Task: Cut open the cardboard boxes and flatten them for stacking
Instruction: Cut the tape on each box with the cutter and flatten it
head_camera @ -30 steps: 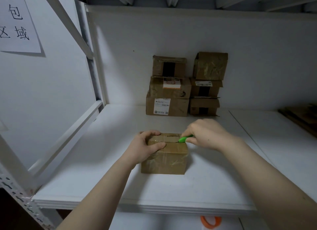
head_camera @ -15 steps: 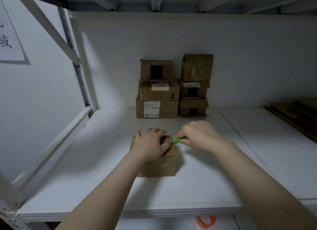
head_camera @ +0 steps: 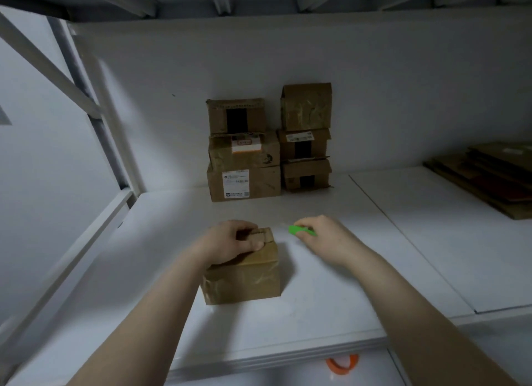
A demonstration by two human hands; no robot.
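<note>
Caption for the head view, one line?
Left hand grips the top of the small cardboard box; right hand holds a green cutter clear of it, on a white shelf.

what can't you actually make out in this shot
All head view.
Box: the left hand covers its top, so the tape cut cannot be judged.
Green cutter: the right hand wraps it; the blade is blurred.
White label at the back: print too small.
Flattened cardboard: cut off by the right edge.
Orange object: partly hidden below the shelf front.
</note>
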